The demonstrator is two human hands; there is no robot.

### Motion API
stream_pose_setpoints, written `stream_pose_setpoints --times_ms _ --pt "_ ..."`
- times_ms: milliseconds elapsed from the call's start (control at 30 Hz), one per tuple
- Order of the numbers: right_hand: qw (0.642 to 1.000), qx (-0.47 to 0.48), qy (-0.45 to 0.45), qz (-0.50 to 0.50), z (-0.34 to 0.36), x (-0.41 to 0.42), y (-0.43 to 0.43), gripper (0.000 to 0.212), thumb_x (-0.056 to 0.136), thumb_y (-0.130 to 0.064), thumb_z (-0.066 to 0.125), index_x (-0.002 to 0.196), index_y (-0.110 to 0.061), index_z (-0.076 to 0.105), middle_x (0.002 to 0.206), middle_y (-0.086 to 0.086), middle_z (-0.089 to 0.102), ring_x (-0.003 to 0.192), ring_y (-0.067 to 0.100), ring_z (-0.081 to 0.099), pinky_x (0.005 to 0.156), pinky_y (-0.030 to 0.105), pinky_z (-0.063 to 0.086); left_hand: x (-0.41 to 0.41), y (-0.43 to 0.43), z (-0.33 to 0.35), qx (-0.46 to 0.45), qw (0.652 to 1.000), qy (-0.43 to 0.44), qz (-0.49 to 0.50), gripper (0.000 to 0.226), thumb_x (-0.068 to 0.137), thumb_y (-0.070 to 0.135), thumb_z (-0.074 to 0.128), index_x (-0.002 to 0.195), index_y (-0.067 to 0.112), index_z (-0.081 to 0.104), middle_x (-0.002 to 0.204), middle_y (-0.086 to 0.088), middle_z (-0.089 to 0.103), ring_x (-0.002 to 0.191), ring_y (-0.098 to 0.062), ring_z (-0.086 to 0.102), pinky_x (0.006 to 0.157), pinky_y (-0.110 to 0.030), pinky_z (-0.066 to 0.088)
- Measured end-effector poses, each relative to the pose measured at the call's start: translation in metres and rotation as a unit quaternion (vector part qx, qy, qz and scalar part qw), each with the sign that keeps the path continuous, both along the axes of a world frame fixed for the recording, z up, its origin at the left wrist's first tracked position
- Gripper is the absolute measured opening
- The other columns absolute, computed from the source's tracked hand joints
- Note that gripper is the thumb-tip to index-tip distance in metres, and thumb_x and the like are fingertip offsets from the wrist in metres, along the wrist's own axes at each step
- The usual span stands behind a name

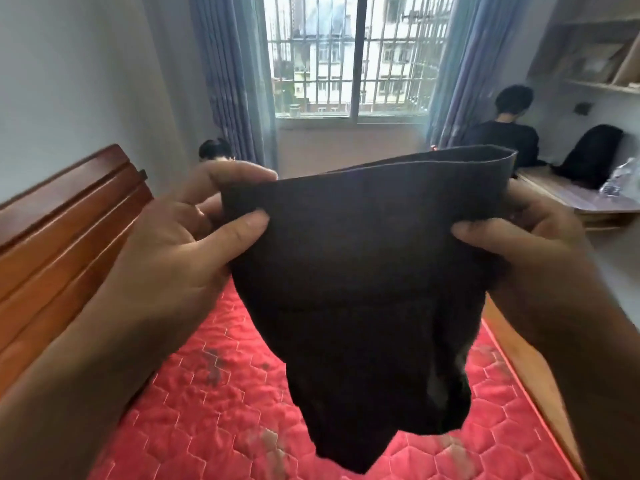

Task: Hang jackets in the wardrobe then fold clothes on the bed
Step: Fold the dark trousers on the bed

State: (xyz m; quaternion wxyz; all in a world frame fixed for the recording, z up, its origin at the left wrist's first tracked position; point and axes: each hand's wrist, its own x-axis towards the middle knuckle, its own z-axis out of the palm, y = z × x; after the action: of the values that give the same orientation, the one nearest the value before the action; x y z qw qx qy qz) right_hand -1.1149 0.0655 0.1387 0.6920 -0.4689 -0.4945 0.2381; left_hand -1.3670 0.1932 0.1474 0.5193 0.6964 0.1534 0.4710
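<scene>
Both hands raised over the bed, a garment stretched between them.

My left hand grasps the left end of a dark garment at its upper hem, with the thumb pressed on the near face and the fingers curled behind the cloth. My right hand grasps the right end of the same hem in the same way, thumb in front, fingers hidden behind. The hem runs taut from hand to hand and tilts up toward the right, where a doubled band of cloth shows as an open loop. Below the hem the garment hangs free and narrows to an uneven lower edge. It touches nothing but my hands.

The garment hangs in the air above the red quilted mattress of the bed, over its middle. The wooden headboard stands along the left edge and the wooden side rail runs along the right edge.

Beyond the far end of the bed is a barred window flanked by blue curtains. A person's head shows just past my left hand. At the right a seated person faces away, beside a desk bearing a black backpack, under a wall shelf.
</scene>
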Motion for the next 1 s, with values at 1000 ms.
stream_pose_setpoints --times_ms 1000 --pt "0.844 -0.531 -0.066 0.019 -0.383 0.128 0.198 0.033 0.092 -0.004 0.053 0.093 -0.037 0.057 0.069 0.005 0.070 0.059 0.018 0.063 0.054 0.033 0.050 0.136 0.189 -0.376 -0.042 0.870 0.479 0.110 0.040 0.078 -0.008 0.068 0.093 0.029 0.070 0.091 0.020 0.068 0.090 0.000 0.065 0.083 -0.030 0.054"
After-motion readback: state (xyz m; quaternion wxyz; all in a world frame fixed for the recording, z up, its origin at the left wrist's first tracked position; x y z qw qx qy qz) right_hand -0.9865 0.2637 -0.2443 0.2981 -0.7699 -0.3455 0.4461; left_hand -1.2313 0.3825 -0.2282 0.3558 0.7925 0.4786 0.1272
